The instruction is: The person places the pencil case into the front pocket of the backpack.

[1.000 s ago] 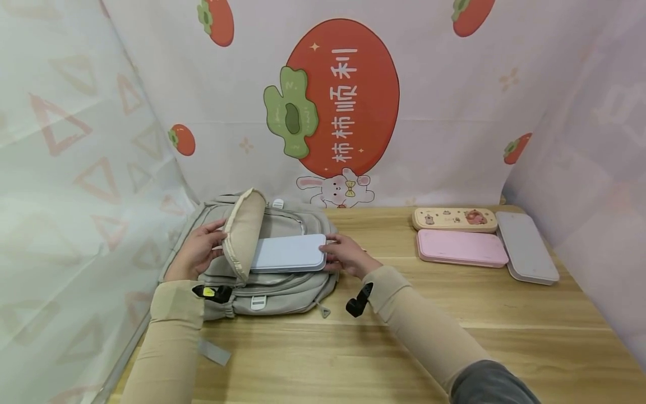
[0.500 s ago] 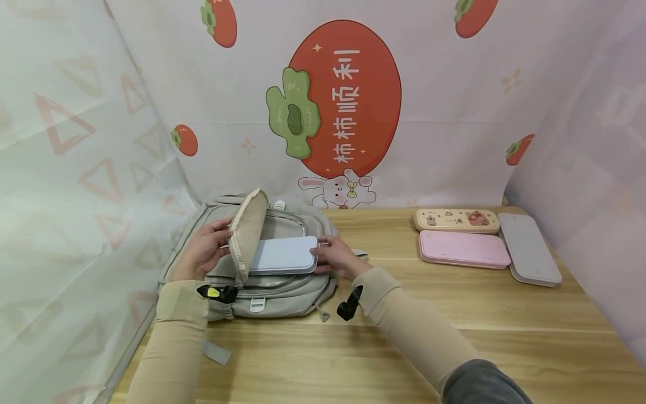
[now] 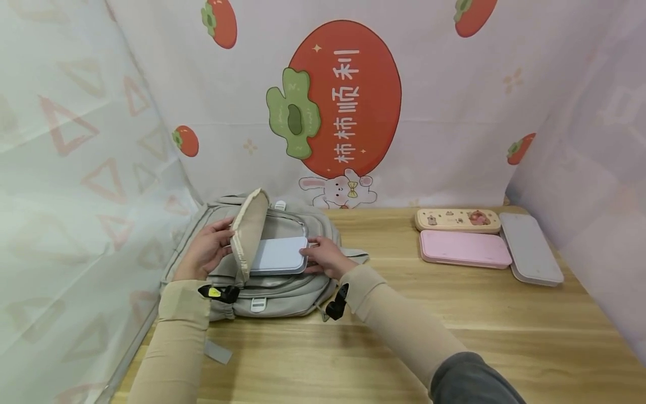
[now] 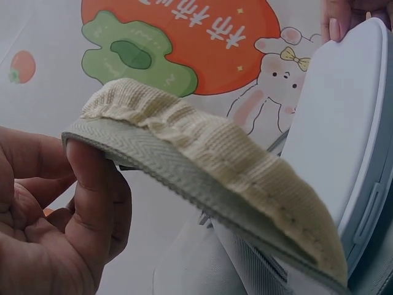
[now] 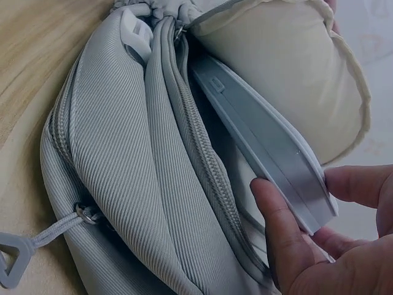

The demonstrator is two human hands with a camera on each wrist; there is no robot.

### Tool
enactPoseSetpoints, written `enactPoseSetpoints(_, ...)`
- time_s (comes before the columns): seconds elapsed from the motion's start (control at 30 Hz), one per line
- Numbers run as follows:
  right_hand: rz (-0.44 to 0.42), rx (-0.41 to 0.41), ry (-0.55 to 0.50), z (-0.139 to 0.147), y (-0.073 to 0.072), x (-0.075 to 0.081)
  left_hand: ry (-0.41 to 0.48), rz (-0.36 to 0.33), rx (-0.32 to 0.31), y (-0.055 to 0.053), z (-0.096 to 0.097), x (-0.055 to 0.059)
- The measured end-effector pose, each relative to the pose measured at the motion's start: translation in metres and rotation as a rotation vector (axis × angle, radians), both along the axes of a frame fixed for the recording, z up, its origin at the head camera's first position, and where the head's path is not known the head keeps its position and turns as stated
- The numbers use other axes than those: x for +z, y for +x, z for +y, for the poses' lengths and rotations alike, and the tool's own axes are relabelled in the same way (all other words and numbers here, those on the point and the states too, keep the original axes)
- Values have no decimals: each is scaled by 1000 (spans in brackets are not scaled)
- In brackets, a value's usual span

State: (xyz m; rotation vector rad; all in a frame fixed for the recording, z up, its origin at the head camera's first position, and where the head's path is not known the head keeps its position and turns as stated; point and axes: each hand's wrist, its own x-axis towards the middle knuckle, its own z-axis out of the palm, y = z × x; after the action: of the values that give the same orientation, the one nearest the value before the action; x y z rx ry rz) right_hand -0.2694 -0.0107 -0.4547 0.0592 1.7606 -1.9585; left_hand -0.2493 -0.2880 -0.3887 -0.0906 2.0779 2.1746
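A grey backpack lies on the table with its front pocket unzipped. My left hand pinches the edge of the pocket's flap and holds it raised, beige lining outward. The left wrist view shows the thumb and fingers at the zipper edge. A pale blue pencil case sits partway in the pocket, its left end hidden behind the flap. My right hand grips the case's outer end, and in the right wrist view its fingers lie on both faces of the case.
At the back right of the wooden table lie a cream printed pencil case, a pink pencil case and a grey pencil case. A grey strap end lies near my left forearm. Printed cloth walls stand behind and at both sides.
My right hand has moved left, sliding the pale blue pencil case further into the pocket. The left hand keeps holding the flap up, shifted slightly right in view.
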Motion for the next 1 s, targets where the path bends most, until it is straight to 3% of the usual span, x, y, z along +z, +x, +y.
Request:
enactPoseSetpoints(0.87,11,-11,56,-24,-3,-4,10,12,-16,2,1,-2)
enactPoseSetpoints(1.0,13,-14,42,-27,-2,-5,53,62,-42,4,-3,-5)
